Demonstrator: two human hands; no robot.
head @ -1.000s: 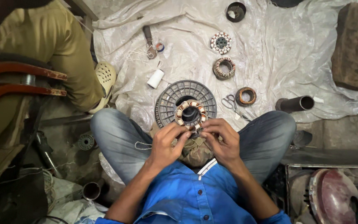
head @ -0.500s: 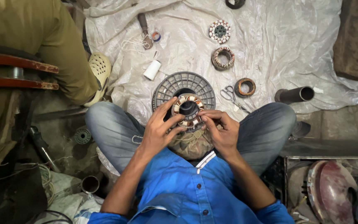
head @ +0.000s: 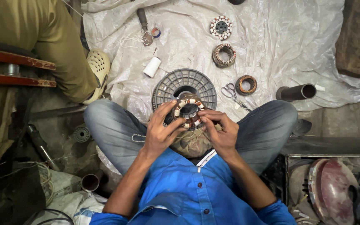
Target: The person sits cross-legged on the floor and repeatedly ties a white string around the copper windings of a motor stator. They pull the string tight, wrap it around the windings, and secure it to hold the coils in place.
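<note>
Both hands, left hand [head: 160, 134] and right hand [head: 221, 132], held a wound stator ring [head: 188, 112] just before the grey spool [head: 184, 85]; coils appeared wound, two similar stators [head: 224, 54] lay beyond.

A crumpled sheet of translucent white plastic [head: 271, 58] was spread over the dusty floor [head: 59, 141], and most of the loose pieces lay on it. A round grey plastic spool with a ribbed face [head: 184, 85] sat near its front edge. Just to the right of that lay small steel scissors [head: 229, 91], with a brown-taped ring coil [head: 246, 84] almost touching them. Farther back sat a copper-wound stator ring [head: 224, 54] and a white-and-red wound stator with a dark hub [head: 221, 27]. A white thread bobbin [head: 152, 66] lay left of the spool, pliers with a dark handle [head: 143, 26] beyond it. A dark metal pipe [head: 296, 92] rested at the right.
</note>
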